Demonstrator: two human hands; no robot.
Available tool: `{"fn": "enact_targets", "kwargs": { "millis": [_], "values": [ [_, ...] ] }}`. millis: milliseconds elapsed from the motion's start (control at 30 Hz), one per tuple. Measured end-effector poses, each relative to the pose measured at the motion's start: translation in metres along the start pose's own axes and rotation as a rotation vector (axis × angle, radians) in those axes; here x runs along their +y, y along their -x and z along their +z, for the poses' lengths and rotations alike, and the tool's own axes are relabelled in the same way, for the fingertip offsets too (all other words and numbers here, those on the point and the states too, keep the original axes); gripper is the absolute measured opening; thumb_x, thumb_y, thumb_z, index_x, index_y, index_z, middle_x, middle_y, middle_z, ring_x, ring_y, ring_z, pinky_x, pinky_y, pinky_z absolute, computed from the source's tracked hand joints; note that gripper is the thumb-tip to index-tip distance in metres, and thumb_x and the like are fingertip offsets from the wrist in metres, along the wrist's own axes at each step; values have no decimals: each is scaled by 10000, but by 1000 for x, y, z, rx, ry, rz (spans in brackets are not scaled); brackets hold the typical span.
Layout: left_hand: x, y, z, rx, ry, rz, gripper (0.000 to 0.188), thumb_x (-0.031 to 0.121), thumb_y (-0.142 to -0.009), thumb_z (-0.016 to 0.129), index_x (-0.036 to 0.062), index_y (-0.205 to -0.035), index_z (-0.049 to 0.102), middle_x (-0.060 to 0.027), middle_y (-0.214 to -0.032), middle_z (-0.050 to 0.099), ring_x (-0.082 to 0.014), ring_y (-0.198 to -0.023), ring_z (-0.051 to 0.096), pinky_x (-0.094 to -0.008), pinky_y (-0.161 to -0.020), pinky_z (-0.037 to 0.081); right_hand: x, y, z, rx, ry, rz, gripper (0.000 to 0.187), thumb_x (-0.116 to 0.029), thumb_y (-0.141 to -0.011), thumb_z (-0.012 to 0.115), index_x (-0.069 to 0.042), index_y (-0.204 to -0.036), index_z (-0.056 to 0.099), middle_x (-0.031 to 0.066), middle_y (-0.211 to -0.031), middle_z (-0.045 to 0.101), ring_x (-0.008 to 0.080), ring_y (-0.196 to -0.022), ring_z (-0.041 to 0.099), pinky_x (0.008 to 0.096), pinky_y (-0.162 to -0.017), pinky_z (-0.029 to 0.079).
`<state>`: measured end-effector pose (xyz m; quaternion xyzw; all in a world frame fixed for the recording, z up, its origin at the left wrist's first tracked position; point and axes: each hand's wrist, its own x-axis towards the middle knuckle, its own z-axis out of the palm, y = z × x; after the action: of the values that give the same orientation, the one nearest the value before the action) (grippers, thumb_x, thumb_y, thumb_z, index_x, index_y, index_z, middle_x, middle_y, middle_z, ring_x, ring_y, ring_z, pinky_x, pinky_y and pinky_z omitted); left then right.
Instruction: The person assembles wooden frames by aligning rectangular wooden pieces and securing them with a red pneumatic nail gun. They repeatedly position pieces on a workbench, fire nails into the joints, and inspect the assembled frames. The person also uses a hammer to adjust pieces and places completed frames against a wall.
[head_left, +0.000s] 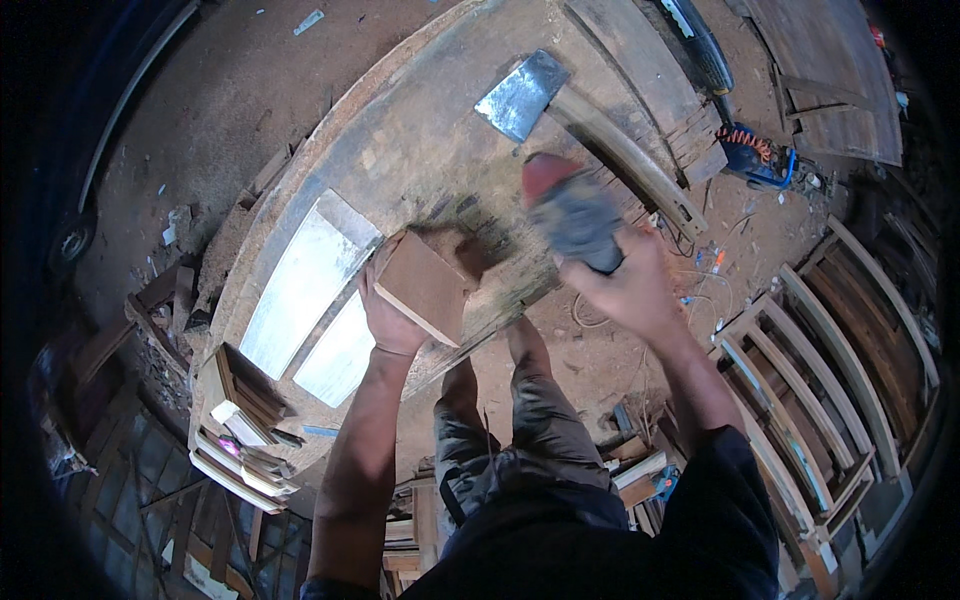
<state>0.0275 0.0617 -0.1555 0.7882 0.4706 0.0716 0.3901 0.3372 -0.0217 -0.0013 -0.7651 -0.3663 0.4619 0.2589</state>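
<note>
On the worn wooden workbench (410,130), my left hand (390,322) is wrapped round the left side of a reddish-brown wooden block (427,280), steadying it near the bench's front edge. A tool with a red end and a dark grey body (578,218) is in my closed right hand (632,285). It is raised to the right of the block, apart from it, and motion blur hides its exact kind. Beyond it lies an axe (523,97) with a broad steel head and a long wooden handle. Two pale boards (300,290) rest left of my left hand.
Short wood offcuts (245,400) stand on the bench's left end. Curved wooden frames (820,370) are stacked on the right. A chainsaw (765,160) with a blue body sits past the bench's far right edge. Scraps and cords litter the dirt floor (590,370).
</note>
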Motion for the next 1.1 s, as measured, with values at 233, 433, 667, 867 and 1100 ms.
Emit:
{"fn": "enact_targets", "kwargs": {
  "millis": [233,433,667,867,1100],
  "values": [
    [13,-3,-5,57,-324,137,950,551,-646,835,85,-1420,542,-99,-1411,551,-313,-1272,508,-487,-1111,324,16,-49,5,-376,-579,369,144,-151,-864,703,-28,-902,639,37,-701,603,153,-604,584,328,-587,493],
    [10,-6,-7,74,-342,170,919,524,-660,829,86,-1419,552,-104,-1415,555,-311,-1269,508,-478,-1104,326,22,-82,28,-515,-704,544,119,-143,-850,651,-42,-819,596,35,-643,557,148,-526,548,308,-504,463],
    [14,-5,0,94,169,-8,928,532,-656,842,76,-1408,547,-104,-1402,559,-301,-1250,519,-463,-1092,336,28,-99,30,-621,-766,589,136,-138,-852,668,-27,-903,608,45,-665,560,152,-523,548,302,-500,464],
    [31,-11,-16,102,-273,129,960,587,-646,846,52,-1386,548,-113,-1368,567,-311,-1224,528,-464,-1080,342,23,-105,34,-641,-737,647,110,-128,-849,662,-40,-880,605,57,-653,575,174,-499,560,336,-477,480],
    [26,-8,-15,80,-304,114,972,615,-657,832,39,-1387,545,-133,-1366,552,-333,-1208,521,-472,-1074,344,20,-105,37,-641,-711,610,127,-149,-853,671,-43,-889,611,49,-662,580,165,-508,561,338,-480,479]
  ]
}}
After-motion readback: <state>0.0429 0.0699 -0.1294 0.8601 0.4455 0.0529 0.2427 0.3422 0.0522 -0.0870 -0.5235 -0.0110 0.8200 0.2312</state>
